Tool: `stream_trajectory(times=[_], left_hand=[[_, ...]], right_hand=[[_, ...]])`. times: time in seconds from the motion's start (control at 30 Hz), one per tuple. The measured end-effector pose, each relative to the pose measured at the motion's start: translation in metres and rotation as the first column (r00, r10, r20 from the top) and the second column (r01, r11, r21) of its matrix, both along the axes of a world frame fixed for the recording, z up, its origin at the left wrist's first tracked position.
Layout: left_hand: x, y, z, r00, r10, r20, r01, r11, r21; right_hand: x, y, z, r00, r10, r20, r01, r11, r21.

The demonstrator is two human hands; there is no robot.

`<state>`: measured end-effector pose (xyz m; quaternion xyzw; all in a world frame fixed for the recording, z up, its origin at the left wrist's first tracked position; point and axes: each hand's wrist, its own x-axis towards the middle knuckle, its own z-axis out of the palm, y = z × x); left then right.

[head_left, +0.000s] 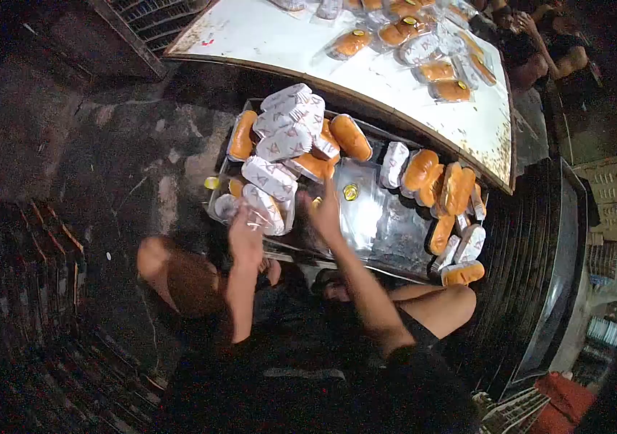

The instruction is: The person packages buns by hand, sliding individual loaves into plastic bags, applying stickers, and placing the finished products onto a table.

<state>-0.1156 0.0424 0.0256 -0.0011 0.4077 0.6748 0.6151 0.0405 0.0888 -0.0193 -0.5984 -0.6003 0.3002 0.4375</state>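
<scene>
Gripping a clear-wrapped bun at the tray's seven o'clock corner, the left hand is clenching the wrapper, while the right hand is reaching unclenched toward the stacked buns at eleven o'clock. Holding each wrapper by its edge is probably sparing the bread from crushing.

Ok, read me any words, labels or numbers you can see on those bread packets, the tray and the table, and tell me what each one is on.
No text can be read.
White wrappers stacked in the metal tray: reddish printed mark, too blurred to read.
Round yellow stickers on the clear bun packets: too small to read.
White table: a small red mark near its left edge, not legible.
Left hand holds one clear packet; its print is unreadable.
</scene>
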Motion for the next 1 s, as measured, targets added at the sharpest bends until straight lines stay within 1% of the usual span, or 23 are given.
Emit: stream_trajectory(times=[0.03, 0.07, 0.1, 0.2, 0.27, 0.3, 0.33, 0.37, 0.4, 0.43, 0.47, 0.5, 0.53, 0.57, 0.63, 0.7, 0.73, 0.77, 0.83, 0.87, 0.93, 0.97, 1.0], left_hand=[[-0.011, 0.004, 0.003, 1.0, 0.028, -0.003, -0.028, 1.0, 0.01], [-0.018, 0.005, 0.009, 0.994, 0.014, 0.109, -0.019, 0.999, 0.048], [-0.019, 0.006, 0.014, 0.994, 0.021, 0.103, -0.027, 0.998, 0.055], [-0.032, 0.013, 0.022, 0.962, 0.058, 0.268, -0.104, 0.981, 0.161], [-0.033, 0.019, 0.022, 0.957, 0.129, 0.258, -0.17, 0.975, 0.145], [-0.031, 0.023, 0.021, 0.952, 0.178, 0.248, -0.218, 0.966, 0.142], [-0.024, 0.026, 0.016, 0.933, 0.226, 0.281, -0.261, 0.961, 0.095], [-0.013, 0.023, 0.009, 0.933, 0.218, 0.287, -0.25, 0.965, 0.077], [0.002, 0.019, 0.0, 0.964, 0.116, 0.24, -0.159, 0.972, 0.172], [0.019, 0.016, -0.005, 0.982, 0.006, 0.187, -0.056, 0.962, 0.266], [0.038, 0.016, 0.0, 0.998, -0.032, 0.061, 0.012, 0.955, 0.295], [0.045, 0.014, 0.008, 0.996, -0.059, 0.071, 0.036, 0.956, 0.292], [0.05, 0.012, 0.016, 0.991, -0.107, 0.083, 0.079, 0.953, 0.292], [0.053, 0.011, 0.021, 0.985, -0.145, 0.094, 0.111, 0.948, 0.299], [0.059, 0.006, 0.019, 0.985, -0.101, 0.136, 0.063, 0.963, 0.264], [0.069, -0.006, 0.012, 0.937, -0.317, 0.145, 0.287, 0.938, 0.196], [0.076, -0.005, 0.023, 0.96, -0.25, 0.13, 0.243, 0.968, 0.07], [0.07, -0.001, 0.02, 0.961, -0.243, 0.132, 0.235, 0.969, 0.07], [0.047, 0.005, 0.009, 0.951, -0.181, 0.251, 0.204, 0.977, -0.069], [0.047, -0.006, 0.002, 0.918, -0.346, 0.196, 0.341, 0.938, 0.061], [0.068, -0.03, -0.014, 0.847, -0.531, -0.025, 0.531, 0.847, -0.015], [0.076, -0.034, 0.008, 0.719, -0.692, 0.058, 0.694, 0.713, -0.099], [0.085, -0.042, -0.002, 0.677, -0.736, -0.01, 0.727, 0.671, -0.142]], right_hand=[[0.0, 0.025, 0.013, 0.898, -0.222, 0.38, 0.101, 0.945, 0.312], [0.01, 0.051, -0.025, 0.875, -0.096, 0.474, -0.044, 0.96, 0.276], [0.022, 0.067, -0.063, 0.831, 0.031, 0.556, -0.189, 0.955, 0.228], [0.028, 0.042, -0.033, 0.93, 0.089, 0.358, -0.105, 0.994, 0.025], [0.041, -0.002, -0.008, 0.989, 0.069, 0.134, -0.082, 0.993, 0.088], [0.041, -0.029, 0.008, 0.98, 0.017, 0.197, -0.042, 0.991, 0.125], [0.034, -0.059, 0.029, 0.995, -0.046, 0.092, 0.04, 0.997, 0.069], [0.029, -0.071, 0.065, 0.968, -0.052, 0.247, -0.018, 0.962, 0.274], [0.025, -0.078, 0.081, 0.938, -0.039, 0.345, -0.076, 0.946, 0.314], [0.022, -0.079, 0.094, 0.933, -0.067, 0.353, -0.046, 0.952, 0.303], [0.022, -0.075, 0.105, 0.906, -0.023, 0.422, -0.094, 0.963, 0.254], [0.023, -0.075, 0.111, 0.875, 0.027, 0.484, -0.142, 0.969, 0.201], [0.023, -0.083, 0.115, 0.872, 0.01, 0.49, -0.123, 0.972, 0.2], [0.021, -0.093, 0.119, 0.88, 0.075, 0.47, -0.179, 0.967, 0.18], [0.015, -0.094, 0.119, 0.883, 0.143, 0.448, -0.24, 0.957, 0.166], [0.008, -0.093, 0.112, 0.96, 0.028, 0.278, -0.086, 0.976, 0.199], [0.008, -0.087, 0.115, 0.971, 0.044, 0.235, -0.104, 0.962, 0.253], [0.008, -0.09, 0.115, 0.97, 0.051, 0.237, -0.112, 0.961, 0.252], [0.005, -0.099, 0.115, 0.997, 0.046, -0.067, -0.038, 0.994, 0.106], [0.011, -0.094, 0.101, 0.994, -0.038, 0.102, 0.016, 0.978, 0.209], [0.033, -0.084, 0.078, 0.995, 0.088, 0.05, -0.075, 0.975, -0.21], [0.052, -0.073, 0.065, 0.995, 0.096, -0.003, -0.091, 0.941, -0.326], [0.072, -0.057, 0.044, 0.991, -0.01, -0.137, -0.012, 0.987, -0.163]])
